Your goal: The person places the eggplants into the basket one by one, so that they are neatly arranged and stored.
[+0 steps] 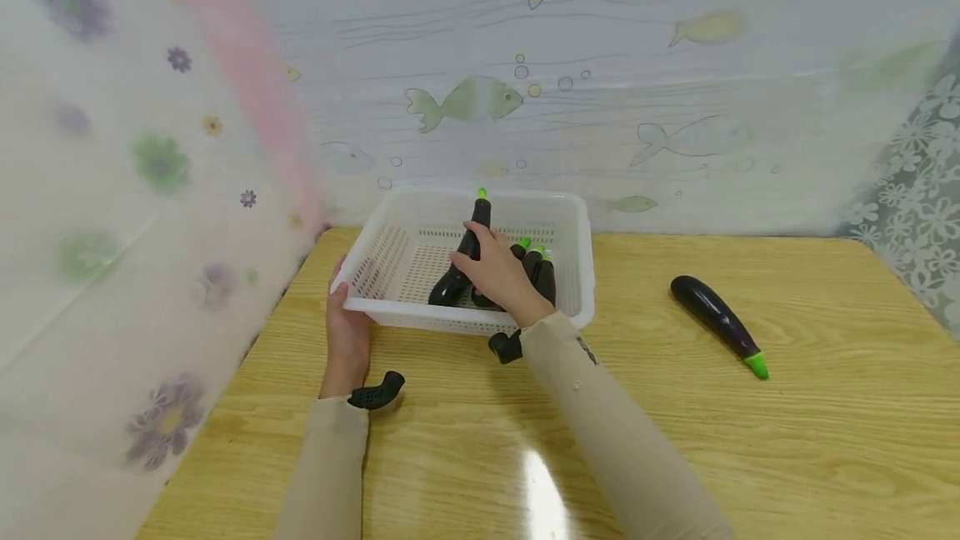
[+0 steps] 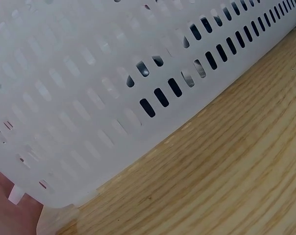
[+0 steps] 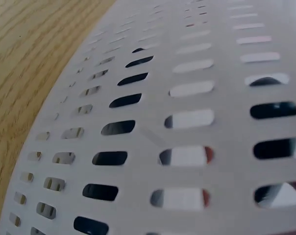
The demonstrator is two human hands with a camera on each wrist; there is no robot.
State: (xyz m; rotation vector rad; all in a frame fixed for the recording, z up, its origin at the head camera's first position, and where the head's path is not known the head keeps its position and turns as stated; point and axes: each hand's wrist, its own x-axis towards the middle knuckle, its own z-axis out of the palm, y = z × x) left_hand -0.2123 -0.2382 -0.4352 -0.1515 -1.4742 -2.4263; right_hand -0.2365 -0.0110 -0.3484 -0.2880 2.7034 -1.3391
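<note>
A white slotted basket (image 1: pixel 570 215) stands at the back of the wooden table (image 1: pixel 675 440). My right hand (image 1: pixel 497 267) reaches inside it and grips a dark purple eggplant (image 1: pixel 476 223), tilted with its green tip up. Other eggplants (image 1: pixel 542 272) lie in the basket beside it. My left hand (image 1: pixel 347 332) holds the basket's front left corner, thumb on the rim. Both wrist views show only the basket wall (image 2: pixel 113 98) (image 3: pixel 187 122) close up, with wood beside it.
One more eggplant (image 1: pixel 716 313) lies loose on the table to the right of the basket. Patterned plastic curtains close off the left side and back. The table's near edge lies below my sleeves.
</note>
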